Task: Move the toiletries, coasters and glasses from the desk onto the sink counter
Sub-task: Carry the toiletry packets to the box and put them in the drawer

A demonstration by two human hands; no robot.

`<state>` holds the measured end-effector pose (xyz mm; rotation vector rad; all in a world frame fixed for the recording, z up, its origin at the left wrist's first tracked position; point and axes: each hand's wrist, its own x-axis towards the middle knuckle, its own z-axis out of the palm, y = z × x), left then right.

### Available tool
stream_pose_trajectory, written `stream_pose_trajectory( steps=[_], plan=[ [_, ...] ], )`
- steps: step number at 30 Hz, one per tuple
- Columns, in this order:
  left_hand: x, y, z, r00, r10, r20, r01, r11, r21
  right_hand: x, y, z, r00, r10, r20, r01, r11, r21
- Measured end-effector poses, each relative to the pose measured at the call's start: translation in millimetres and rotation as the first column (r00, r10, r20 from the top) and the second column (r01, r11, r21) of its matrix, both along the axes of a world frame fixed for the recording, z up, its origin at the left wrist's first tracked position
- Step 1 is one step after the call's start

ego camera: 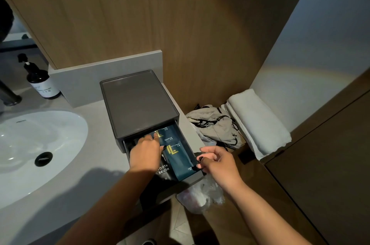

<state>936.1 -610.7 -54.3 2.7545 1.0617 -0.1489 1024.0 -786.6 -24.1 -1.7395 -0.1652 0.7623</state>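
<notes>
**A:** Head camera: what can you read in the drawer (pixel 181 181)?

**B:** Your dark blue packets carry gold logos. The one (pixel 167 136) towards 12 o'clock reads "LUXURY" and "SHOWER CAP". The nearer one (pixel 179 159) reads "LUXURY" too, with a word starting "COM" at its near end. A black packet (pixel 164 170) at 9 o'clock of that says "TOOTH BRUSH".

**A:** How do they lie?

**B:** Flat, long axes running from 5 to 11 o'clock, along the drawer.

**A:** And your hands?

**B:** Your left hand (pixel 145 151) reaches into the drawer, fingers extended onto the packets, gripping nothing I can see. Your right hand (pixel 215 161) pinches the drawer's corner at 3 o'clock.

**A:** The surroundings?

**B:** The grey box (pixel 138 102) sits on a grey sink counter (pixel 96 166); a white basin (pixel 40 144) lies at 9 o'clock, a dark pump bottle (pixel 41 79) at 10. Wood panelling stands behind. A folded white towel (pixel 258 122) lies at 2 o'clock.
</notes>
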Motion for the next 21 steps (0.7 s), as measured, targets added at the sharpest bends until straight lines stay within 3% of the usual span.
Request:
stream_pose_trajectory(
  steps=[12, 16, 21],
  plan=[
    [-1.0, -0.8, -3.1, 0.999, 0.025, 0.024, -0.026, 1.0, 0.012, 0.2, 0.5, -6.1, 0.981, 0.129, 0.146, -0.122, 0.991, -0.054],
    [-14.8, -8.8, 7.3, 0.983, 0.022, 0.181, -0.021, 1.0, -0.007, 1.6, -2.5, -8.9, 0.932, 0.23, 0.28, -0.206, 0.972, -0.111],
    [-50.7, -33.2, 15.2, 0.934, 0.038, 0.355, -0.023, 0.999, -0.045, 2.5, -7.2, -6.7, 0.796, 0.397, 0.457, -0.349, 0.918, -0.189]
  ],
)
